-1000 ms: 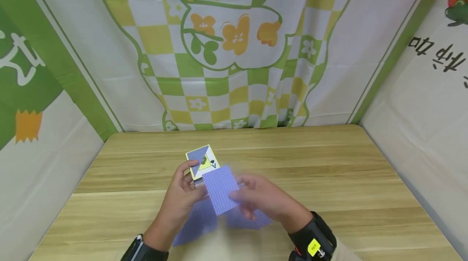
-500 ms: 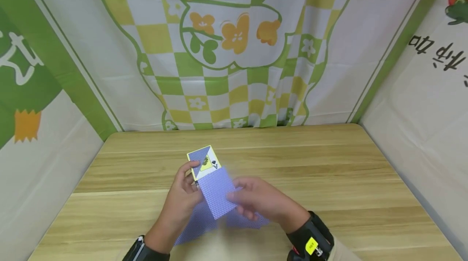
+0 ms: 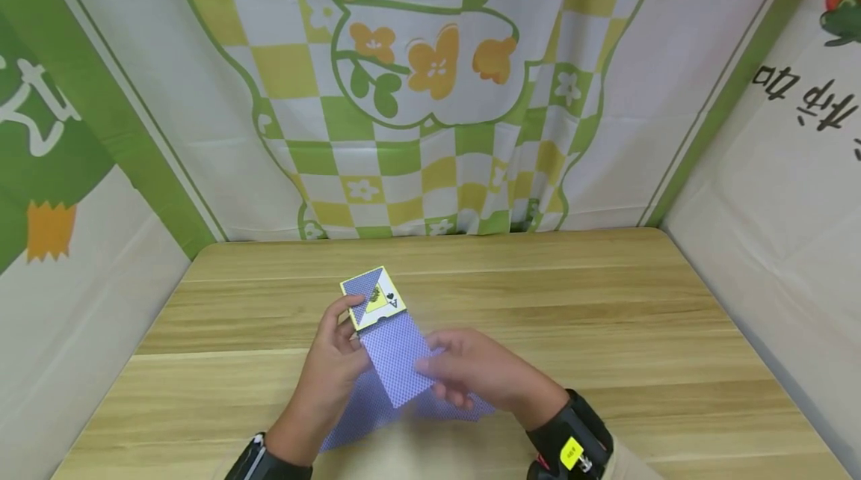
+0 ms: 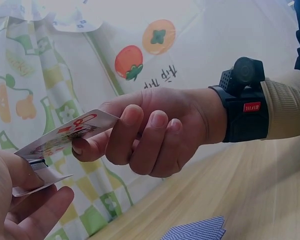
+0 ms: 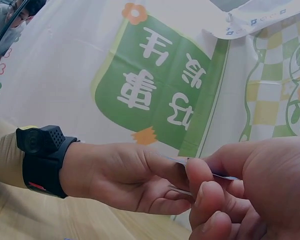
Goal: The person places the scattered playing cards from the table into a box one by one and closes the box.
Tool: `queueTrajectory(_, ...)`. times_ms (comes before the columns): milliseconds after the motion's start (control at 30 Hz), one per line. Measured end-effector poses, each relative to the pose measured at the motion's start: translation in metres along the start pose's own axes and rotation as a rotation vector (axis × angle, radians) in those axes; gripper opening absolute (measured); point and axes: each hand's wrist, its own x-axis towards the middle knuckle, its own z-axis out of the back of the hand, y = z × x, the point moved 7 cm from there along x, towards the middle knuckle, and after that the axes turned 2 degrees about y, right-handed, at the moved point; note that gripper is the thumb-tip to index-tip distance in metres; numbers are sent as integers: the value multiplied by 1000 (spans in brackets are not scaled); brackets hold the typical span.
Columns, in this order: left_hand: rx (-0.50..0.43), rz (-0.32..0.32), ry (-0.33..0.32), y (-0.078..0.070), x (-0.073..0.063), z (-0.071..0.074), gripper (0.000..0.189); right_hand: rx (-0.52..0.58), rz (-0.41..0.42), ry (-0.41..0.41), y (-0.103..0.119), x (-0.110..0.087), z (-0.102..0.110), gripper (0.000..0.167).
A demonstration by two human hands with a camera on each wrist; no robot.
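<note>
My left hand (image 3: 334,353) grips a card box (image 3: 374,298) printed with an ace and a blue pattern, its end facing toward me. A blue-backed playing card (image 3: 398,362) is pinched between the thumb and fingers of my right hand (image 3: 480,371). The card's far edge sits right at the box's near end. From the left wrist view, the card's underside (image 4: 65,135) shows a red and coloured print, and my left thumb lies beside the box mouth. In the right wrist view both hands meet, hiding most of the card and box.
Below the hands, more blue-backed cards (image 3: 363,409) lie face down on the wooden table (image 3: 572,300). A patterned cloth (image 3: 430,166) hangs behind the table, with printed cloth walls at both sides. Part of a person (image 5: 12,25) shows in the right wrist view's corner.
My right hand has brought the card slightly left and toward me. Its far edge earlier overlapped the box's front and now lines up with the box's near end. My left hand has barely moved.
</note>
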Motion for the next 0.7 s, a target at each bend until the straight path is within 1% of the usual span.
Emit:
queueTrajectory(433, -3, 2, 3, 0, 0, 0, 75, -6, -24, -20, -7, 4, 1, 32)
queueTrajectory(700, 8, -1, -1, 3, 0, 0, 74, -20, -14, -21, -5, 3, 1, 33)
